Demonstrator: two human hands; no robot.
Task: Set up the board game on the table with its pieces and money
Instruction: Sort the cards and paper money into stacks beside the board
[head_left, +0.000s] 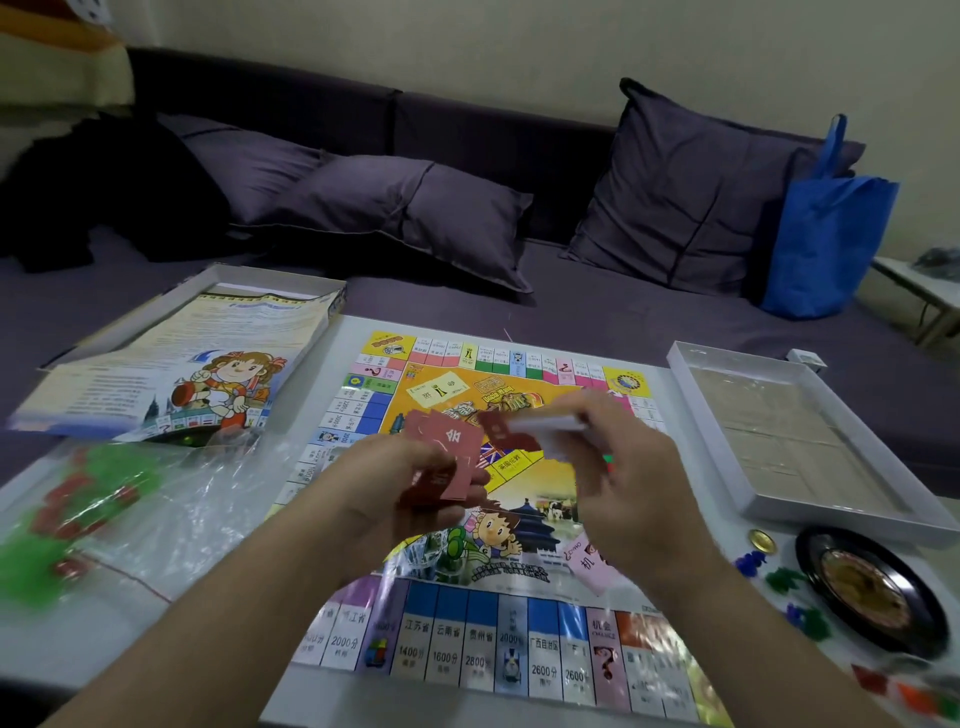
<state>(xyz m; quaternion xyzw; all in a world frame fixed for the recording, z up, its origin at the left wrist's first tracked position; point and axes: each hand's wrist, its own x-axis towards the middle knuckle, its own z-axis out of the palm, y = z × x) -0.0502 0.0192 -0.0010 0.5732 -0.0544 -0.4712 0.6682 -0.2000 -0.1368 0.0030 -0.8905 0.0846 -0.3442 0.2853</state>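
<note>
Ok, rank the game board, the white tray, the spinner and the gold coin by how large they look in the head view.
1. Game board
2. White tray
3. Spinner, though it sits nearer the camera than the tray
4. Gold coin

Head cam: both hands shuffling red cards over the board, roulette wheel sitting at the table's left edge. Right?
Not quite. The head view shows the roulette wheel at the table's right edge. The left hand and right hand do hold red cards over the board.

Purple sofa (597, 312) w/ three cushions (696, 192), blue tote bag (826, 239), black clothing (104, 197) at left.
</note>
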